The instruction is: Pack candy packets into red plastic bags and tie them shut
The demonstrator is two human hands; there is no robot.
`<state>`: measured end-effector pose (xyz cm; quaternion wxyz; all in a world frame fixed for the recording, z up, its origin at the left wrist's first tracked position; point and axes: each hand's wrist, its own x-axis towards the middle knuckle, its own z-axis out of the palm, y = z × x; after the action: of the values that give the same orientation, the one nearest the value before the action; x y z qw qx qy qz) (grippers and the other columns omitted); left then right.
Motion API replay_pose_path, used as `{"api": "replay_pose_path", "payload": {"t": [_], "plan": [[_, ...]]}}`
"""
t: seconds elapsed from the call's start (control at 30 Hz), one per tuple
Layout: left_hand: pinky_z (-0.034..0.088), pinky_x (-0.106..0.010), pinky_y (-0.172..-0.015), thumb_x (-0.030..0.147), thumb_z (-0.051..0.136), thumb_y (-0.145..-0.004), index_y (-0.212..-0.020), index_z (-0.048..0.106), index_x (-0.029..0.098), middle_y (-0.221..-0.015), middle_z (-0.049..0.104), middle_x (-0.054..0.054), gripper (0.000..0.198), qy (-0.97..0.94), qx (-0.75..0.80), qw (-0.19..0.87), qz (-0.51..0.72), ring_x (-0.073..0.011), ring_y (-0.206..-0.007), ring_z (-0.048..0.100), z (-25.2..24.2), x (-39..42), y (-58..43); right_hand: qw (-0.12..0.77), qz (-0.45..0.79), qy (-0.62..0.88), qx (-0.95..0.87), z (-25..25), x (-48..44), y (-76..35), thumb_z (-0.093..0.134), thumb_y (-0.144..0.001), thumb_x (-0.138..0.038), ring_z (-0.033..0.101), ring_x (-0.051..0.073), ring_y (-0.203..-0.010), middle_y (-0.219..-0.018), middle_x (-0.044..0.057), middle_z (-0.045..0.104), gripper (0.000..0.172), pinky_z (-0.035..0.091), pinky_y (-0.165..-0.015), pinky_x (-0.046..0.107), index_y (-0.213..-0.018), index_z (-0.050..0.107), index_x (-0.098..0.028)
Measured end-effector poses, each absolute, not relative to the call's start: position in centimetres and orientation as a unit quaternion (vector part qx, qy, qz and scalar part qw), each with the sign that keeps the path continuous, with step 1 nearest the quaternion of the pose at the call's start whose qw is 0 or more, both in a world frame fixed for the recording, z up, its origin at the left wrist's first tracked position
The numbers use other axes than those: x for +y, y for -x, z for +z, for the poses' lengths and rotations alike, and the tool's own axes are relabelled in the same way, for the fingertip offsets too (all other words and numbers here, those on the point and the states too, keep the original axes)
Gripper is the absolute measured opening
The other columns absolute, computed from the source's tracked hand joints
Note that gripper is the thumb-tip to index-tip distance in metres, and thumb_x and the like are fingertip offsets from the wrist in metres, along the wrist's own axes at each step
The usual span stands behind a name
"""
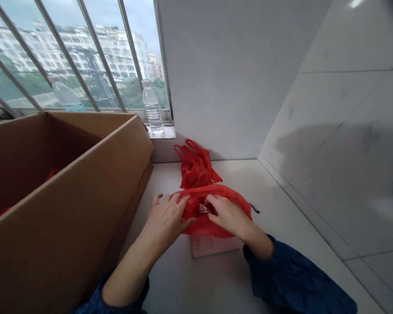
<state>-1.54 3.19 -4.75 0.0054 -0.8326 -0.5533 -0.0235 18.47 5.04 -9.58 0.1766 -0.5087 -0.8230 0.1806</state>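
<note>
The left hand and right hand curl their fingers closed on the red plastic bag, gripping its folds to steady it on the counter, above a pale flat packet, beside a cardboard box.

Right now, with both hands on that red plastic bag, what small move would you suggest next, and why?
Probably ease the red plastic bag wider open: the left hand and right hand sit at its opening, with a printed label showing between them.

Both forearms reach forward side by side. The left hand and right hand turn palm-down, their fingers angled inward toward each other.
</note>
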Motion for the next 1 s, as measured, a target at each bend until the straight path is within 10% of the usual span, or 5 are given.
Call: {"api": "replay_pose_path", "payload": {"t": [0.4,0.5,1.0], "plan": [[0.034,-0.04,-0.095,0.03,0.056,-0.097,-0.099,0.069,0.02,-0.089,0.075,0.0,0.016,0.858,-0.453,-0.127,-0.205,-0.0165,-0.078,0.065,-2.8,3.7,1.1,0.387,0.364,0.387,-0.754,-5.4,3.3,-21.3,0.071,-0.085,-0.027,0.066,0.018,-0.1,-0.116,0.003,0.069,0.041,0.053,-0.084,0.03,-0.125,0.058,-0.026],[0.032,-0.037,-0.094,0.03,0.055,-0.097,-0.096,0.069,0.021,-0.087,0.074,0.002,0.017,0.855,-0.436,-0.15,-0.239,-0.0148,-0.077,0.062,-2.6,3.7,1.3,0.412,0.39,0.375,-0.733,-4.9,3.3,-21.5,0.058,-0.096,-0.034,0.066,0.016,-0.088,-0.098,0.002,0.072,0.018,0.051,-0.078,0.027,-0.104,0.068,-0.022],[0.035,-0.028,-0.079,0.039,0.047,-0.1,-0.068,0.053,0.017,-0.066,0.059,0.004,0.039,0.81,-0.45,-0.234,-0.293,-0.0121,-0.066,0.049,-1.9,3.3,1.6,0.509,0.441,0.389,-0.629,-5.5,3.2,-20.3,0.059,-0.095,-0.039,0.053,0.012,-0.068,-0.071,-0.002,0.06,0.029,0.044,-0.066,0.024,-0.075,0.062,-0.018]]}}
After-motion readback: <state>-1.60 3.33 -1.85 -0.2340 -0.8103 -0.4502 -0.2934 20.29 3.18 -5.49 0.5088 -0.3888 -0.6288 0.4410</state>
